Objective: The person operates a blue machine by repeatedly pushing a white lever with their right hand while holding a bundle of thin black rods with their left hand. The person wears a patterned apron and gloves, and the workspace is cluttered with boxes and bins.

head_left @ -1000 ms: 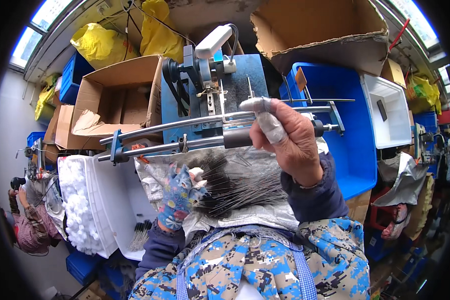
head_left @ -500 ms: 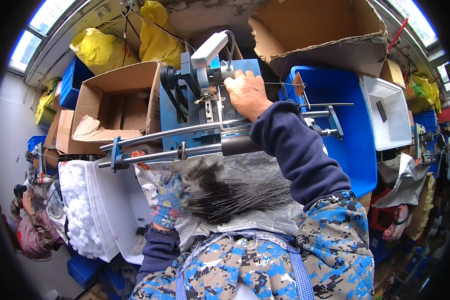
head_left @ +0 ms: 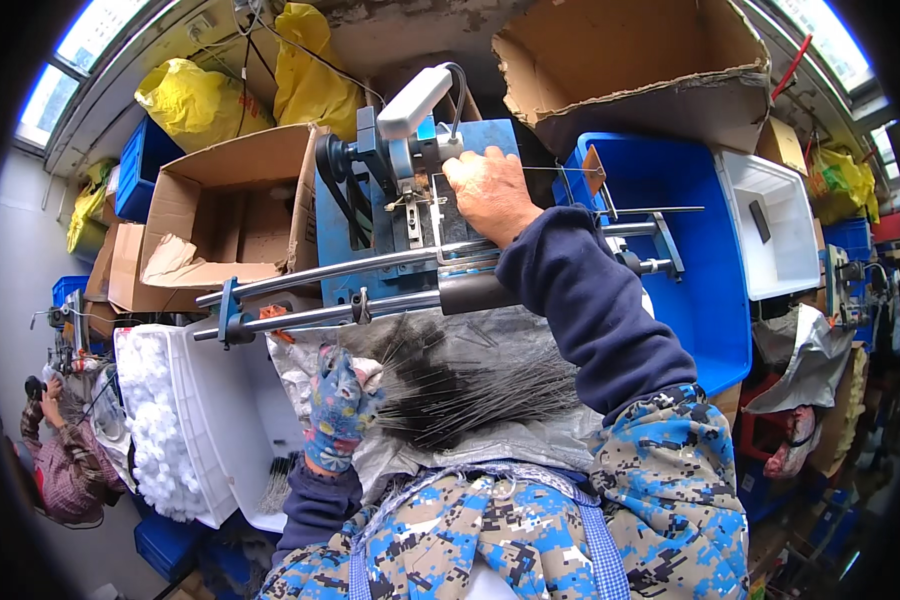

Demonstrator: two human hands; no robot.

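Observation:
My bare right hand (head_left: 492,195) is on the bed of a blue machine (head_left: 345,245), fingers bent and closed at its grey head. Whatever they grip is hidden under the hand. A thin wire runs out to the right from beside it. My left hand (head_left: 338,412), in a floral glove, is low over my lap with its fingers curled together. What it holds, if anything, cannot be made out. Beside it, a heap of thin dark metal wires (head_left: 480,395) lies on a pale sheet (head_left: 510,440) across my lap.
Two steel rods (head_left: 340,268) cross in front of the machine. A blue bin (head_left: 705,330) stands at right, beside a white tub (head_left: 785,240). Cardboard boxes (head_left: 210,270) stand left and behind. White pieces (head_left: 150,420) fill a container at left, where another person (head_left: 70,460) sits.
My left hand has shifted slightly and its gloved fingers have drawn together. The right hand stays at the machine in nearly the same place. The whole view has moved a little.

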